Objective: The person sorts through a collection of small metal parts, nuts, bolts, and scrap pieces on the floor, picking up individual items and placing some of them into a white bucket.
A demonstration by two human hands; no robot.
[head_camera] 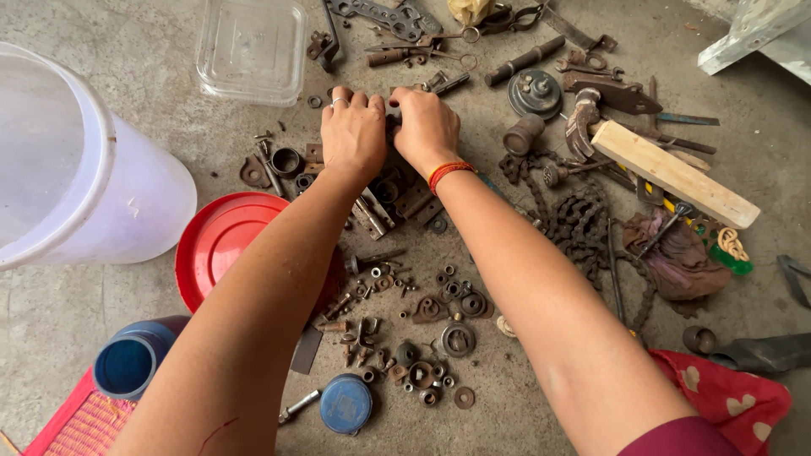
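My left hand [353, 131], with a ring on one finger, and my right hand [427, 127], with a red and orange thread bracelet at the wrist, are both stretched forward over the concrete floor. Their fingers curl down together onto a small dark metal part [391, 114] between them; the part is mostly hidden by the fingers. Just below the hands lies a heap of rusty brackets and flat metal pieces [397, 198].
A red lid [221, 241], a white plastic bucket [76, 169] and a clear plastic box [251, 46] lie left. A wooden-handled hammer [650, 156], a rusty chain [583, 224], washers and nuts [431, 338], a blue cup [131, 359] and a blue cap [346, 404] surround my arms.
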